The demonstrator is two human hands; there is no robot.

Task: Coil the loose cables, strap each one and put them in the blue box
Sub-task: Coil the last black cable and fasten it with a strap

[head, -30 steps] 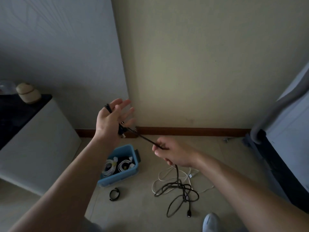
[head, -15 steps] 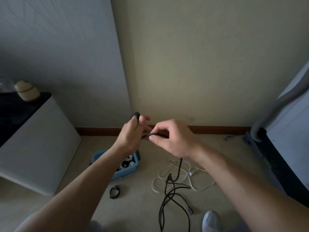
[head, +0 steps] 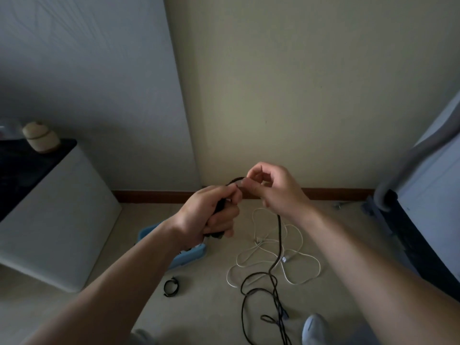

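Dim view – soft light is falling on the cream wall [head: 298,95]; left of it shadows are deepening, frame edges are bowing.

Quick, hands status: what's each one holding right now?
Left hand: grips the coiled part of the black cable.
Right hand: pinches the same cable.

My left hand [head: 204,215] grips a black cable [head: 279,235]; the white cable [head: 301,241] shows plain against the beige floor [head: 211,310]. The box [head: 193,254] is light blue, the strap [head: 170,290] black, the skirting [head: 154,196] reddish brown.
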